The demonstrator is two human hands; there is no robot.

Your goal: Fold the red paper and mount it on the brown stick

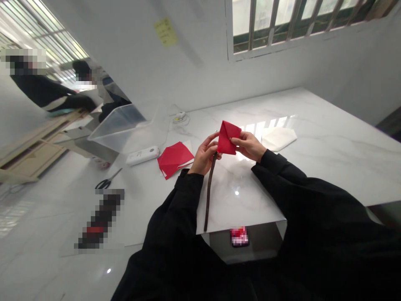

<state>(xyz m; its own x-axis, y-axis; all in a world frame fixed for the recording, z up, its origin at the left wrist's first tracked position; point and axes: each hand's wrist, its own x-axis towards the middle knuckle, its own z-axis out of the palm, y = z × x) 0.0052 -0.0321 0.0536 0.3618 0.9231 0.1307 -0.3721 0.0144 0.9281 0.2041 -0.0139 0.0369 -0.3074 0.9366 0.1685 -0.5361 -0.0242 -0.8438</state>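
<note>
I hold a folded red paper (228,137) above the white marble table (328,146) with both hands. My left hand (205,155) pinches its left edge, and a long dark brown stick (209,192) hangs down from that hand toward the table's near edge. My right hand (249,145) grips the paper's right side with closed fingers. Both sleeves are black.
A stack of red paper sheets (174,158) lies left of my hands, beside a white oblong device (142,155). A clear plastic box (120,126) stands behind them. Scissors (108,180) lie at the left. White paper (278,137) rests to the right. Other people stand far left.
</note>
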